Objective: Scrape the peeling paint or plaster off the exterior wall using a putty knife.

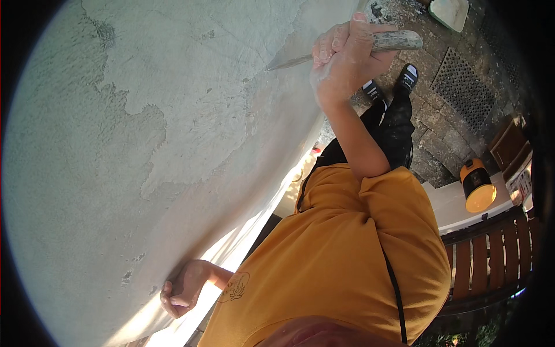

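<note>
— Anything around, or in the way?
— At right: grey paving (428,139), dark perforated mat (462,89), yellow-and-black bucket (478,188); below those, brown wooden slats (495,258).
— Edges, room to move?
— Pale wall (191,225) across the whole left, edge slanting close beside the orange-yellow shirt (329,260); strip of paving between sandals (409,78) and mat.
— Materials?
— Rough, bumpy coating (63,150), ragged-bordered, beside a smoother patch (214,115).
— Hands?
— Right hand (350,63): fingers wrapped around the smeared handle of a scraper (399,40), high in view, blade tip at the wall. Left hand (188,286): fingers loosely curled, low beside the wall; cannot tell whether fully closed or touching.
</note>
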The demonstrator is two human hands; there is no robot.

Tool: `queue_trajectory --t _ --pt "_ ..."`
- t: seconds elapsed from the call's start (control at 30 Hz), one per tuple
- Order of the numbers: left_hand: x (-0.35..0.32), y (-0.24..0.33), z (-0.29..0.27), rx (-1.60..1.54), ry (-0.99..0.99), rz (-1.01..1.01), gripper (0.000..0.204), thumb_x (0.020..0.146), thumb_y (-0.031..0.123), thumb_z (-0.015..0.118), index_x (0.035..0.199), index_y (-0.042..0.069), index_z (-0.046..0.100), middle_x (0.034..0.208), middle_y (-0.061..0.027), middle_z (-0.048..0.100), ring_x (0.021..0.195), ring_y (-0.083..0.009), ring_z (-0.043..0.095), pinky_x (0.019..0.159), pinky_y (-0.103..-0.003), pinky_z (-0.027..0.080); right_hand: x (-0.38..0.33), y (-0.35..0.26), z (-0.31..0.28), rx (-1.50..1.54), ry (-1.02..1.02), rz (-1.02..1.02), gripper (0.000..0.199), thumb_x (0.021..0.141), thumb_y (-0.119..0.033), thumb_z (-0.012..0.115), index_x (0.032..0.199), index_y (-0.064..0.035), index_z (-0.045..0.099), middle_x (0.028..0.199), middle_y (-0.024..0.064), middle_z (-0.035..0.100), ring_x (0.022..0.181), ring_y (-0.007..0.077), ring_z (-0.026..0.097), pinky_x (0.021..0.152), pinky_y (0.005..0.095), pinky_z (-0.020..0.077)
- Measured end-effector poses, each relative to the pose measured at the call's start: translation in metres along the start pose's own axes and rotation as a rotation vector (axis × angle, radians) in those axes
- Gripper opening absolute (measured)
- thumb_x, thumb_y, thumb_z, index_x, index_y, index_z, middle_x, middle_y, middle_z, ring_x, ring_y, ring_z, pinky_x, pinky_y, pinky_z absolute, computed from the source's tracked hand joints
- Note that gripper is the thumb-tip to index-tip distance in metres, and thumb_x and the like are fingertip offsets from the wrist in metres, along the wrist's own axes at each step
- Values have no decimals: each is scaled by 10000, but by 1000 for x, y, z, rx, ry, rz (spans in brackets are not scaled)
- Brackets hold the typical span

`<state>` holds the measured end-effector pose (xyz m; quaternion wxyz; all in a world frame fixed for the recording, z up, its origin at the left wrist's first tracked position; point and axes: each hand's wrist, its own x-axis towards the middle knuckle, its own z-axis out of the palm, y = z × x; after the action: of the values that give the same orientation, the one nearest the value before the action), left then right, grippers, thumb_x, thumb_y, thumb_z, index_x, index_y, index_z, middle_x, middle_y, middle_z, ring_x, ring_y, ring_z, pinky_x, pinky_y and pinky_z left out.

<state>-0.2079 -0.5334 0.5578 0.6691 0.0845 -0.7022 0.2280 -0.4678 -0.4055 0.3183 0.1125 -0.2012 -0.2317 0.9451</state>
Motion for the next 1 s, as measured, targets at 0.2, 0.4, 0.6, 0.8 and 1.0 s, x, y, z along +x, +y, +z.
queue_trajectory --t 0.2,0.4,0.6,0.8,1.0 --pt "2 2 3 -14 -2 17 123 789 149 425 786 62 513 635 -36 460 542 -127 437 540 -244 360 -1 -1 13 -28 145 91 127 870 -80 491 781 -127 413 491 -1 417 316 93 369 281 232 326" --pt "-6 -6 -5 -15 20 15 120 790 147 428 783 62 513 631 -35 458 535 -123 434 531 -240 360 7 -4 5 84 108 61 163 877 -99 502 741 -144 423 509 -19 423 338 82 379 299 226 327" --pt "2 -2 3 -32 2 40 118 792 145 431 780 61 513 626 -33 456 528 -120 430 522 -236 360 -5 4 6 -19 99 104 180 876 -107 518 731 -154 422 505 -20 426 331 82 381 302 230 343" --pt "0 -3 0 -54 -18 43 119 797 145 445 789 46 510 630 -39 462 534 -118 439 518 -230 367 -4 -3 0 38 19 62 166 880 -95 514 753 -152 423 500 -17 426 328 85 384 290 236 343" --pt "2 -4 -1 -85 -20 41 125 804 145 461 800 29 508 634 -47 470 541 -115 450 513 -223 375 -13 7 7 -20 52 58 163 885 -105 513 761 -155 420 509 -19 420 330 86 384 296 228 339"
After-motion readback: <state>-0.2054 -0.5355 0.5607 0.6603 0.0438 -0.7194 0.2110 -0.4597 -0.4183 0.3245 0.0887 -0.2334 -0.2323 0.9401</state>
